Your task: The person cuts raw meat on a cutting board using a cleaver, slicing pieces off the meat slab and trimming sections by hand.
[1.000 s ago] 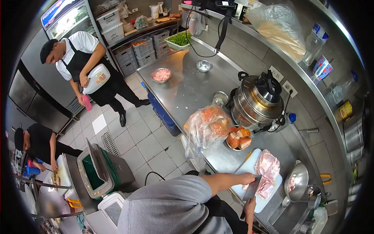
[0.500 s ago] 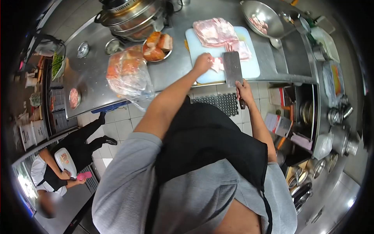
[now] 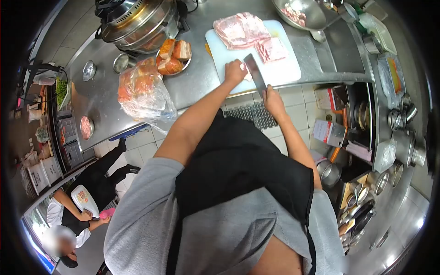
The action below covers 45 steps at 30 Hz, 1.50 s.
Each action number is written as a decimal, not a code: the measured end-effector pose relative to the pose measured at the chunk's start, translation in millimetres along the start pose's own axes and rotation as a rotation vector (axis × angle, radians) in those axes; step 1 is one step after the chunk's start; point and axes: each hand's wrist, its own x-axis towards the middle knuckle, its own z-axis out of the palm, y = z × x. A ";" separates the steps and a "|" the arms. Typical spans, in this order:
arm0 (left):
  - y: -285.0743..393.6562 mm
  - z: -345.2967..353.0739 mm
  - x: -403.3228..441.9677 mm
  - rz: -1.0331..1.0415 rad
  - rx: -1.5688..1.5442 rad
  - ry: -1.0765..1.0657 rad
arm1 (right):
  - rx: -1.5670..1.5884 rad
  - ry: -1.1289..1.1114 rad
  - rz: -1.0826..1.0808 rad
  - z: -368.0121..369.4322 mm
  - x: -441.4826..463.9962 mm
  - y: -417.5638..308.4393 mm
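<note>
My right hand [image 3: 273, 101] grips the handle of a cleaver [image 3: 255, 74], its blade tilted and angled up to the left over the white cutting board [image 3: 286, 71]. Close to the blade's left side, my left hand [image 3: 235, 72] is closed with its fingertips on a small pale piece of meat [image 3: 247, 75] near the board's front edge. The fingers partly cover that piece. Farther back on the board lie a large slab of raw pork [image 3: 240, 31] and a smaller slab [image 3: 272, 49] beside it.
Left of the board are a bowl of browned meat chunks [image 3: 170, 65] and a plastic bag of meat [image 3: 140, 87]. A wok [image 3: 309, 18] with meat pieces and a ladle [image 3: 318, 35] stand back right. A co-worker [image 3: 82, 201] holds a tray at lower left.
The cleaver has turned from showing its broad face to a slanted angle, and its tip has moved left towards my left hand. The whole view has shifted slightly.
</note>
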 end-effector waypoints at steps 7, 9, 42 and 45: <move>-12.9 -14.6 -13.5 -0.027 -0.003 0.009 | 0.420 -0.224 0.412 -78.9 -12.7 -22.4; -7.0 -20.6 -18.6 -0.032 -0.031 -0.031 | 0.234 -0.031 0.267 -60.4 -17.6 -16.7; 23.8 -9.0 53.3 0.716 0.177 -0.610 | 0.388 0.175 0.852 -95.1 -84.1 -87.8; 22.5 -12.4 53.2 0.580 0.212 -0.672 | 0.454 0.128 0.878 -102.3 -83.9 -106.3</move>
